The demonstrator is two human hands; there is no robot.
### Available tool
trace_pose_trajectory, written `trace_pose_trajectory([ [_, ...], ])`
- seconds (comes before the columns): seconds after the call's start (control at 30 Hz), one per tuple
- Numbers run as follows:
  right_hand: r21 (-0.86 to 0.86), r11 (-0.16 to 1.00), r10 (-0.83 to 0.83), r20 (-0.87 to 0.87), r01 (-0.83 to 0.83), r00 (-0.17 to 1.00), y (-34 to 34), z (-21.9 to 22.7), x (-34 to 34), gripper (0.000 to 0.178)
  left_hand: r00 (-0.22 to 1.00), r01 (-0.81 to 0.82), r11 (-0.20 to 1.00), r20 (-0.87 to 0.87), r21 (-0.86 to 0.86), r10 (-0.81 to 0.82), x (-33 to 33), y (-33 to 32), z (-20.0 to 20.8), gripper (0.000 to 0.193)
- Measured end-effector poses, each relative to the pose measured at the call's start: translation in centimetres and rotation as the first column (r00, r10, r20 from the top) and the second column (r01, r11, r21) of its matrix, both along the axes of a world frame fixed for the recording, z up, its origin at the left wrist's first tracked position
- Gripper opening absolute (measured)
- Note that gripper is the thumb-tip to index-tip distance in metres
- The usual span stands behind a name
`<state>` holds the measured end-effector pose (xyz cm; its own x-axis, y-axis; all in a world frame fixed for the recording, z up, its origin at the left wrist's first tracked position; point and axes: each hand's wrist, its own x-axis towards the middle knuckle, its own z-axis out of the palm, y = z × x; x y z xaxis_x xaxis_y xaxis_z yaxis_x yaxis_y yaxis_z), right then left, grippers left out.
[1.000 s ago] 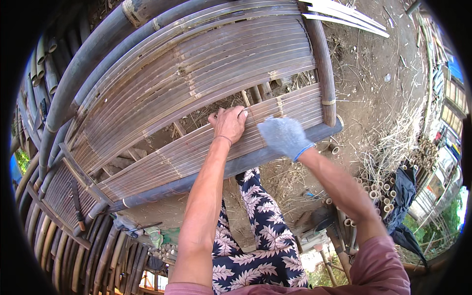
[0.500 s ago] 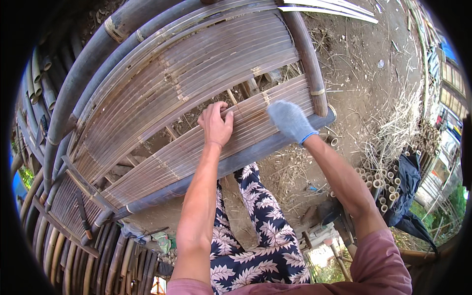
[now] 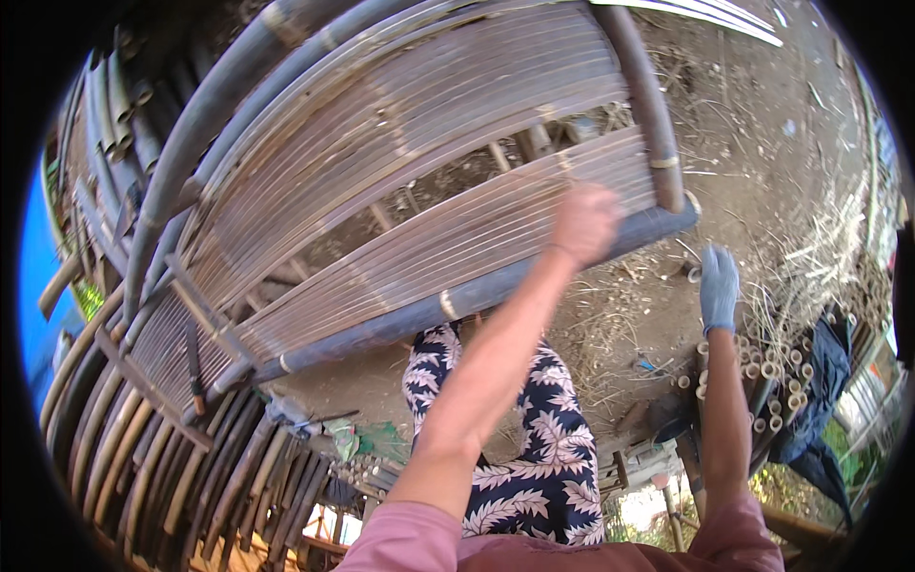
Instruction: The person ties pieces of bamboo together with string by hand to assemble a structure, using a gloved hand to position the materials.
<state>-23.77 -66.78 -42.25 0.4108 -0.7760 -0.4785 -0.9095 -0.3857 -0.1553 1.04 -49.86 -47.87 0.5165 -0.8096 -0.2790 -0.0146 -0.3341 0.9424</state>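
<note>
A bamboo bench frame spans the upper left, its seat made of thin brown split-bamboo slats [image 3: 400,269] with a long gap between two slat panels. My bare left hand [image 3: 584,225] is over the right end of the nearer slat panel, close to the dark front pole [image 3: 496,290]. Motion smears its fingers, so whether it touches the slats is unclear. Off to the right of the bench, above the ground, my right hand [image 3: 720,291] wears a grey-blue knitted glove. Its fingers look stretched out, with nothing visible in them.
Cut bamboo tubes [image 3: 762,372] and a dark sheet [image 3: 818,405] lie at the right. A black-bladed knife [image 3: 193,367] rests on slats at the left. Bamboo poles [image 3: 152,448] are stacked lower left. White strips [image 3: 710,14] lie at top; shavings litter the ground.
My left hand has swung right along the slats toward the bench's end. My gloved right hand has left the slats and moved right and nearer. The view has shifted somewhat.
</note>
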Motion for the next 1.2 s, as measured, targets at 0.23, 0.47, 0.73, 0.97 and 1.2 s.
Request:
trace_pose_trajectory([
  [0.23, 0.15, 0.915, 0.357, 0.125, -0.374, 0.926, 24.3, 3.0, 14.7, 0.051, 0.917, 0.088, 0.896, -0.316, -0.435, -0.244, -3.8, 3.8, 15.1, 0.025],
  [0.47, 0.37, 0.885, 0.114, 0.42, -0.284, 0.901, 34.8, -5.1, 20.9, 0.02, 0.861, 0.451, 0.871, 0.163, 0.194, -0.482, 7.6, 20.5, 6.6, 0.053],
  [0.73, 0.652, 0.758, -0.156, 0.156, 0.017, 0.975, 21.4, 10.8, 19.8, 0.023, 0.904, 0.26, 0.932, 0.276, 0.254, -0.327, 14.8, 28.7, 4.9, 0.037],
  [0.97, -0.312, 0.752, 0.534, -0.228, -0.58, 0.814, 19.9, 0.7, 30.0, 0.017, 0.927, -0.244, 0.796, 0.373, 0.555, 0.024, 16.2, 31.7, -3.6, 0.031],
  [1.2, 0.475, 0.654, 0.654, 0.035, -0.589, 0.755, 30.8, -9.5, 39.3, 0.03, 0.99, -0.05, 0.848, 0.136, 0.528, -0.027, 17.8, 29.9, -9.2, 0.03],
])
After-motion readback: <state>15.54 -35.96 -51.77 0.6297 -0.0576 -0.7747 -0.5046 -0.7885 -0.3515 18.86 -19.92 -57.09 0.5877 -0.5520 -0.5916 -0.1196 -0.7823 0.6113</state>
